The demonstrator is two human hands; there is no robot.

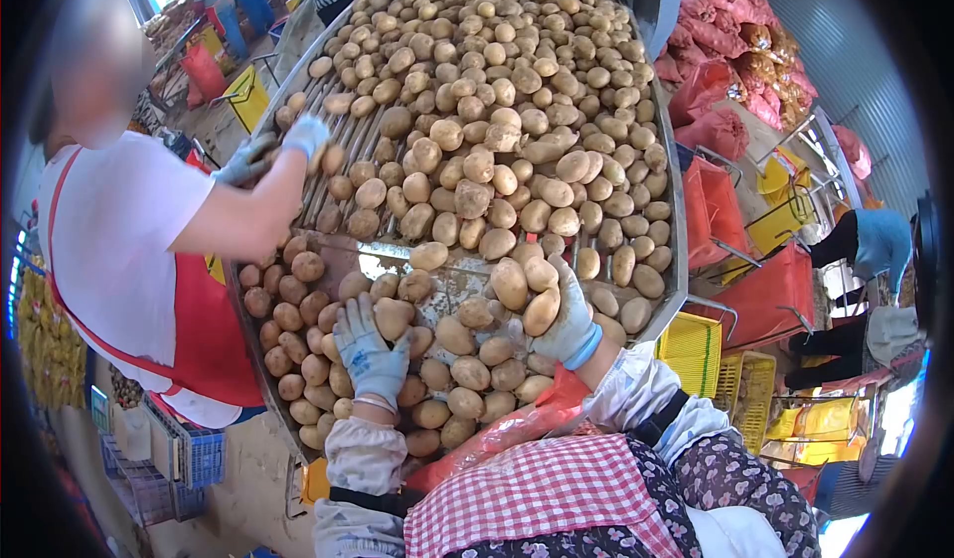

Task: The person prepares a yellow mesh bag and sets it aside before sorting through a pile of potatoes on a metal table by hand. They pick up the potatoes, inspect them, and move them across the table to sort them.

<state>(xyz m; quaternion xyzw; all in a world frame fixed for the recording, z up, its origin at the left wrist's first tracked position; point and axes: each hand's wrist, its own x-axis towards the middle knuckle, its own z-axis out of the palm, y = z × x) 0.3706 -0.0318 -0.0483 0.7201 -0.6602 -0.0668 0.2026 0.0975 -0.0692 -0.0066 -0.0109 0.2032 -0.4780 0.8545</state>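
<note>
Potatoes [477,374] cover the sorting table in front of me. My left hand [371,351], in a pale blue glove, is curled over a potato [394,317] among the others near the table's front edge. To the right, my right hand [564,315], gloved too, is closed around potatoes [542,312], with more potatoes touching them. Behind both hands, a large heap of potatoes [497,91] lies over metal rollers [323,175]. A red bag [497,444] hangs at the near edge, against the checked apron.
A co-worker in a red apron [211,329] stands at the left, gloved hands [298,141] over the rollers. The table's metal rim [676,220] runs along the right. Yellow crates [691,351], red bags [711,210] and blue crates [204,459] stand around. Other people are at the far right.
</note>
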